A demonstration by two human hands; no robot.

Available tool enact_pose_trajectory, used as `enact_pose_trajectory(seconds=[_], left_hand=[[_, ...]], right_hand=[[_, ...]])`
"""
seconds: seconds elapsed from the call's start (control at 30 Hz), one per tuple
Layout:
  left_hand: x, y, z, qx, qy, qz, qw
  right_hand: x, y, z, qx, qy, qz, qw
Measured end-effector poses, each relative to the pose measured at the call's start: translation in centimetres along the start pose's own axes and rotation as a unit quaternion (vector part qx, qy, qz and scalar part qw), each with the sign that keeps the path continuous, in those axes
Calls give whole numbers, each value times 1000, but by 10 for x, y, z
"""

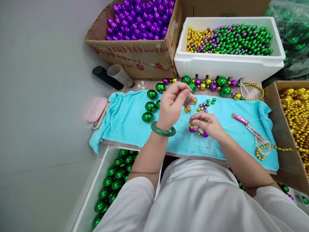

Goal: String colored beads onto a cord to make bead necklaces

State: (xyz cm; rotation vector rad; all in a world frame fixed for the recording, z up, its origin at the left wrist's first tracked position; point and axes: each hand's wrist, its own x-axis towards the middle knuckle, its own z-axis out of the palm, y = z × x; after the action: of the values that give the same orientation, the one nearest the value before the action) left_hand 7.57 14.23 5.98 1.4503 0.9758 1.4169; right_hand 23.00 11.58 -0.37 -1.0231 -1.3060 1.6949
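My left hand (174, 103), with a green bangle on its wrist, is raised over the turquoise towel (125, 119) and pinches the top of a thin needle (190, 111). A gold bead (187, 110) hangs just below its fingers. My right hand (208, 124) rests on the towel with its fingers closed on the lower end, where a purple bead (192, 129) and small gold and purple beads sit. Loose small beads (205, 104) lie just beyond, and three large green balls (149, 106) lie to the left.
A cardboard box of purple beads (140, 19) and a white foam box of gold, purple and green beads (229, 38) stand behind. A box of gold beads (296, 116) is at right, a tray of green balls (113, 180) below left. A pink tool (240, 119) lies on the towel.
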Motion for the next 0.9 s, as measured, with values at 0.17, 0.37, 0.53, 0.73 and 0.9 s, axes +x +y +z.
enact_pose_trajectory(seconds=[0.17, 0.37, 0.53, 0.73, 0.9], left_hand=[[1, 2, -12, 11, 34, 41, 999], [-3, -11, -26, -41, -33, 59, 997], [-25, -37, -24, -32, -172, -111, 978], [-38, -38, -25, -90, -144, -160, 973], [-36, -34, -39, 48, -153, -136, 978]], right_hand=[[6, 3, 5, -24, -49, 27, 998], [17, -8, 12, -18, -37, -12, 999], [25, -37, 18, -33, -47, -47, 997], [18, -64, 23, -88, 23, -74, 993], [-7, -89, -3, -39, 137, -190, 971]])
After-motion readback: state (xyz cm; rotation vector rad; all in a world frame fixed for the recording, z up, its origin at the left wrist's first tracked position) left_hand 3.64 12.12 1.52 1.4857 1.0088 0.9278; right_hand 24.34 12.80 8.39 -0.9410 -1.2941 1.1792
